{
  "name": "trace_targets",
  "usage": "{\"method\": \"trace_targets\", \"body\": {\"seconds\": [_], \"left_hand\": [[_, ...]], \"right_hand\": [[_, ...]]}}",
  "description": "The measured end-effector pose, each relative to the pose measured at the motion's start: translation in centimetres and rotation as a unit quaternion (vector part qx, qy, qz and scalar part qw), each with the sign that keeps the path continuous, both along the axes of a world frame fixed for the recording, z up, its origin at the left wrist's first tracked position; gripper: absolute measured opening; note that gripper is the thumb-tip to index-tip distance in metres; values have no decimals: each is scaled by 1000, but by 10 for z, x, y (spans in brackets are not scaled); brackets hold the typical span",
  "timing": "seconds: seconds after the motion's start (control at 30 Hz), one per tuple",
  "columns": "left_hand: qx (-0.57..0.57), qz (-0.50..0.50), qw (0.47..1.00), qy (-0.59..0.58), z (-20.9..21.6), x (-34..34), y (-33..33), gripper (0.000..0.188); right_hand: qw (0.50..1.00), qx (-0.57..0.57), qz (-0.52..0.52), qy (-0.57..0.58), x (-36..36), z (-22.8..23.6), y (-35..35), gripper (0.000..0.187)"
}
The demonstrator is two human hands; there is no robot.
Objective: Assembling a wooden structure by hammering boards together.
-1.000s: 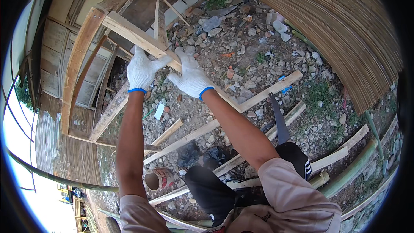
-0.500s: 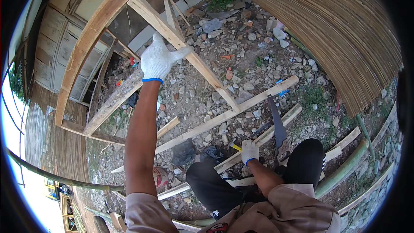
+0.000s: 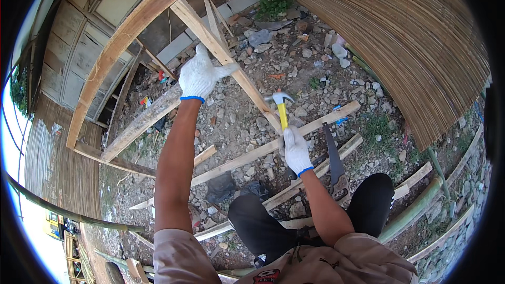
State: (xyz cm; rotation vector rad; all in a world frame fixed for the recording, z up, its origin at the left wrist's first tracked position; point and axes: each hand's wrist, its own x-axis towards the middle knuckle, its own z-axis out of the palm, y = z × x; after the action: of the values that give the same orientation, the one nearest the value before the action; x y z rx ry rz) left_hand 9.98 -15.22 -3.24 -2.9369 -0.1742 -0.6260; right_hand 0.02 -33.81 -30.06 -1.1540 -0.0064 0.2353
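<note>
My left hand (image 3: pixel 200 76), in a white knit glove with a blue cuff, grips a squared timber post (image 3: pixel 226 55) of a wooden frame (image 3: pixel 113 47). Its thumb lies across the post's near face. A claw hammer (image 3: pixel 283 113) with a yellow handle is in my right hand (image 3: pixel 295 152), gloved the same way. The hammer's head points away from me, just right of where the post meets a long wooden strip (image 3: pixel 236 162). Right of this hand a handsaw (image 3: pixel 334 158) leans across another strip (image 3: pixel 350 147), blade upward.
Stones and rubble (image 3: pixel 263 94) cover the ground, with dark plastic bags (image 3: pixel 221 188) near my knees. A slatted bamboo screen (image 3: pixel 400 37) rises at the right. Green bamboo poles (image 3: pixel 415 210) lie at the lower right. Wooden panels (image 3: pixel 68 42) stand behind the frame.
My right hand has lifted the hammer from low beside my knees, up and left to the post's lower end. My left hand keeps its hold while the view shifts slightly.
</note>
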Motion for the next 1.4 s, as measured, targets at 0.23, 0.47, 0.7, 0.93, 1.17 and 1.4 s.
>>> {"method": "trace_targets", "body": {"seconds": [0.23, 0.47, 0.7, 0.93, 1.17, 1.4], "left_hand": [[-11, -18, 1000, -15, -3, 1, 15, 108], [-65, -100, 992, 30, 6, 5, 14, 105], [-78, -54, 986, 134, 27, -5, 4, 84], [-35, -16, 992, 118, 27, -9, -3, 80], [-84, -10, 989, 122, 30, -13, -4, 72], [-103, -50, 988, 101, 23, -8, 5, 71]], "right_hand": [[994, 94, 46, -43, 61, 112, -25, 31], [992, 93, 75, -38, 126, 98, -5, 31], [994, 39, 74, -71, 132, 87, 37, 30], [985, -45, 49, -161, 150, 77, 59, 51], [983, -68, 56, -158, 146, 80, 60, 56], [982, -53, 28, -177, 147, 76, 62, 58]]}}
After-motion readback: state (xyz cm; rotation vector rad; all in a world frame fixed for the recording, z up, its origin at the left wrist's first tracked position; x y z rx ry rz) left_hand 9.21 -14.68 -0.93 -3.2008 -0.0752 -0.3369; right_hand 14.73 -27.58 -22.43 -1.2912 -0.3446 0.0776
